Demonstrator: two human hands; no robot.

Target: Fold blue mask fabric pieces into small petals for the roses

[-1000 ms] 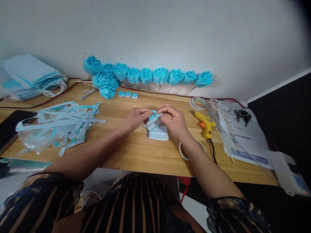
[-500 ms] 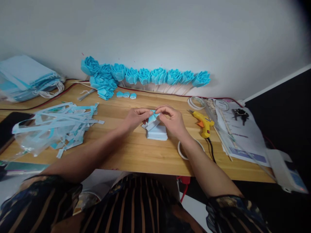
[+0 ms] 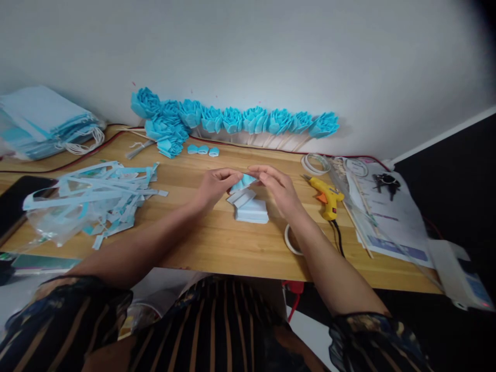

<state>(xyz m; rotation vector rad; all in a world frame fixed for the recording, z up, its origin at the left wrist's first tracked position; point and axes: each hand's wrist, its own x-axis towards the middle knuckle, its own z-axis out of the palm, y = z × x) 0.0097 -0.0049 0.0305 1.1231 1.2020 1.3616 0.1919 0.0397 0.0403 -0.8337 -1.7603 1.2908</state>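
Note:
Between my two hands is a small folded piece of blue mask fabric (image 3: 243, 183), held just above the wooden table. My left hand (image 3: 217, 187) pinches its left edge between thumb and fingers. At the opposite edge, the thumb and fingers of my right hand (image 3: 277, 188) close on the fabric. Right below lies a stack of white cut pieces (image 3: 251, 212), with a couple of loose pieces (image 3: 241, 198) slanting off its top left. Three small folded blue petals (image 3: 203, 150) sit farther back.
Blue fabric roses (image 3: 232, 121) on sticks lean along the wall. A yellow glue gun (image 3: 327, 197), tape rolls (image 3: 315, 164), keys (image 3: 386, 182) and papers (image 3: 395, 222) lie on the right. To the left are cut strips (image 3: 104, 191), a phone (image 3: 23, 201) and a mask pile (image 3: 42, 121).
The blue piece has turned from upright to lying more sideways between my hands. My right hand's fingers have stretched out and shifted slightly to the right.

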